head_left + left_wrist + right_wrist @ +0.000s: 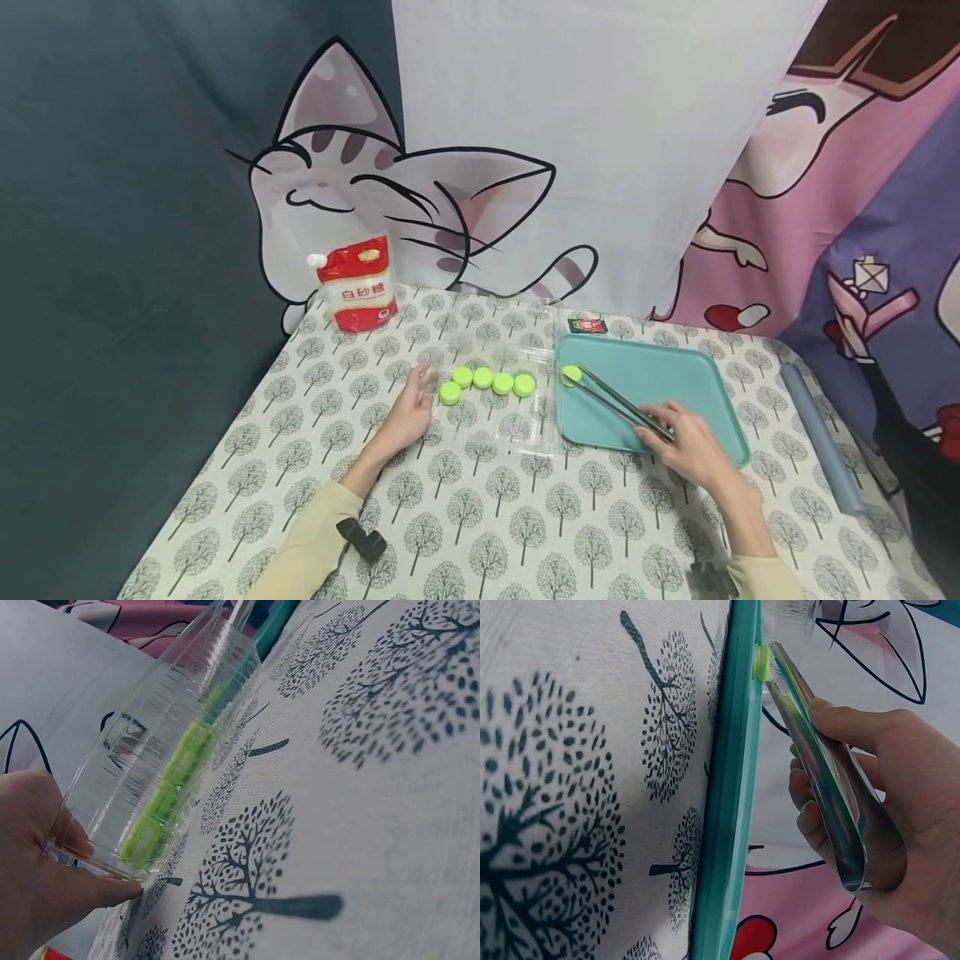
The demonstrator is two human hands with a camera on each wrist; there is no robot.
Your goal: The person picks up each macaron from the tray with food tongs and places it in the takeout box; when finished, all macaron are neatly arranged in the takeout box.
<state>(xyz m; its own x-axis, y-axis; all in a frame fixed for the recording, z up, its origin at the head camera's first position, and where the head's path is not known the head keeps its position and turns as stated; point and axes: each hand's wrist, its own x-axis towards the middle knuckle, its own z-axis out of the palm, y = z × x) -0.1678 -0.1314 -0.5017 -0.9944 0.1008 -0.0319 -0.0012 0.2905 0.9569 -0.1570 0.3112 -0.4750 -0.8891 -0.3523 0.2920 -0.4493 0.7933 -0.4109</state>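
Note:
My left hand (411, 408) pinches the left edge of a clear plastic container (112, 791), thumb and fingers at its wall. Inside it lies an uneven row of several light green macarons (482, 378); its clear lid (506, 321) is folded back. In my right hand (688, 442) is a pair of metal tongs (618, 406), gripped near the bent end. The tong tips sit on either side of another green macaron (572, 372), at the left end of the teal tray (656, 375). The right wrist view shows that macaron (760, 662) low over the tray surface, against the tips.
A red and white bag of sugar (358, 287) stands at the back left. Behind the tray lies a small green and red packet (587, 326). A grey-blue roll (821, 442) lies along the table's right side. Printed curtains (615, 150) hang close behind the table.

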